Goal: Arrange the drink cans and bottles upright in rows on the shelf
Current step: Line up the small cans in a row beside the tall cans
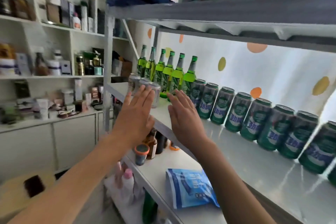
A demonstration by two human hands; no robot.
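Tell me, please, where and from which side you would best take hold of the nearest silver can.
Probably round the mid-body of the silver can, from the shelf's open front: it stands upright, other cans close beside it, its rounded side facing the open left hand.

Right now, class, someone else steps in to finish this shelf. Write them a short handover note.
Left hand: open, flat fingers at the silver cans.
Right hand: open, holds nothing, fingers near the green bottles.
Done: green bottles upright in a row at the shelf's far end; green cans upright in a row along the back.
Left: line up the silver cans clustered near the front edge.
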